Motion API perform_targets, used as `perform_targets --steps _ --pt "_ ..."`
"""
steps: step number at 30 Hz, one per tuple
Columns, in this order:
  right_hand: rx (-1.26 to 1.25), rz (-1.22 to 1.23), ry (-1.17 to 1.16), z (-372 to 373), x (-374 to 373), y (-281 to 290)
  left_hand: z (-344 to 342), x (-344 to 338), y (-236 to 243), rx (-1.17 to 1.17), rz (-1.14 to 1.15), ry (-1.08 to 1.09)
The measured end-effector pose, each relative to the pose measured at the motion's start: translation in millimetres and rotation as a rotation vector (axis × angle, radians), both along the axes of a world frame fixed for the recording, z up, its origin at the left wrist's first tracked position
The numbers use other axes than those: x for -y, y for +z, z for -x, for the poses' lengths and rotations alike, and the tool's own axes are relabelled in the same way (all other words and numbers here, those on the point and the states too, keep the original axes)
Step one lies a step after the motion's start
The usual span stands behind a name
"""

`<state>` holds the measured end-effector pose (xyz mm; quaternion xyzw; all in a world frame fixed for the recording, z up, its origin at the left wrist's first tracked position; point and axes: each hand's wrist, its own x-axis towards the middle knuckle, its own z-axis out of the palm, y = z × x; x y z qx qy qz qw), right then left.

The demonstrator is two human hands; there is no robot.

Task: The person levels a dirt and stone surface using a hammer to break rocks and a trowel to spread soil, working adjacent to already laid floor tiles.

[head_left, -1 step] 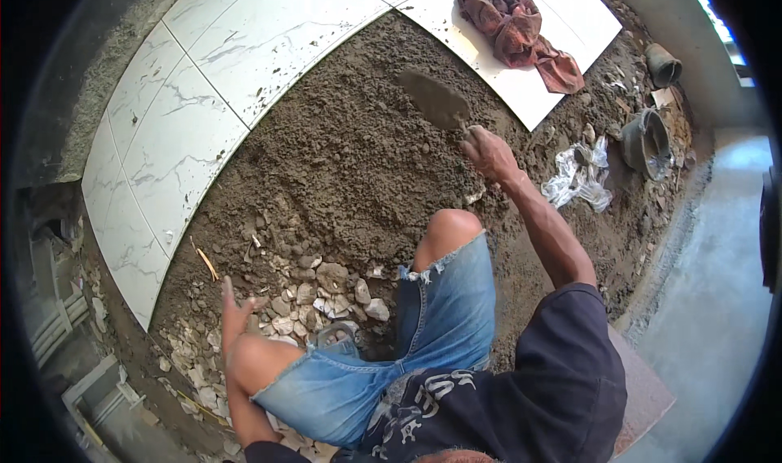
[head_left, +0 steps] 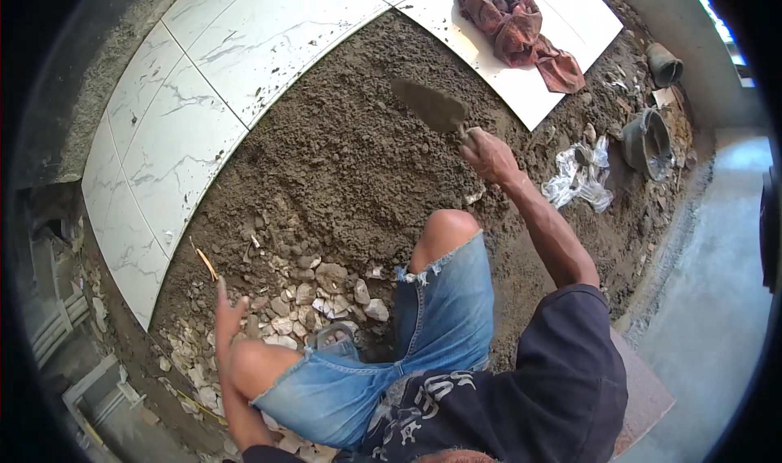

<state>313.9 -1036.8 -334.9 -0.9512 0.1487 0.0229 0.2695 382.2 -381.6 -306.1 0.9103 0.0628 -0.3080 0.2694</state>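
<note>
My right hand (head_left: 489, 155) is wrapped round the handle of a pointed trowel (head_left: 430, 105). Its flat blade, coated in grey-brown, points left above loose damp sand-like mortar (head_left: 326, 145). Beside my bent left knee, my left hand (head_left: 229, 315) has its fingers stretched apart and holds nothing. Just beyond its fingertips lies a thin orange-brown stick (head_left: 207, 264). Broken stones (head_left: 331, 278) cover the ground between that hand and my right knee.
White grey-veined tiles (head_left: 175, 137) border the mortar at the left and far side. A crumpled reddish cloth (head_left: 515, 35) rests on the far-right tile. Clear plastic (head_left: 580, 178), a dark bucket (head_left: 648, 145) and a smaller pot (head_left: 663, 65) lie at right, by a wall (head_left: 680, 23).
My left hand has shifted slightly to the left. The trowel blade has swung a little left and up, still in my right hand.
</note>
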Motion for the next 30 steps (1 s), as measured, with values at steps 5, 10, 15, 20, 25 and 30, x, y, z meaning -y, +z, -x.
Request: perform_targets --steps 5,10,15,20,25,30 --pt "0.050 -0.089 0.114 -21 -33 -25 -45 54 121 0.082 -0.068 -0.223" --pt "0.114 -0.074 0.216 -50 -49 -83 -43 163 215 0.190 -0.247 -0.581" --pt "0.057 -0.101 0.249 -46 -30 -63 9 221 256 0.194 -0.048 -1.093" --pt "0.092 -0.126 0.289 -45 -74 -58 42 238 258 0.076 0.022 -1.321" --pt "0.186 0.102 0.123 -37 -100 -78 47 226 215 0.106 0.042 -1.417" --pt "0.185 0.169 0.065 -26 -91 -95 50 199 189 0.077 0.100 -1.427"
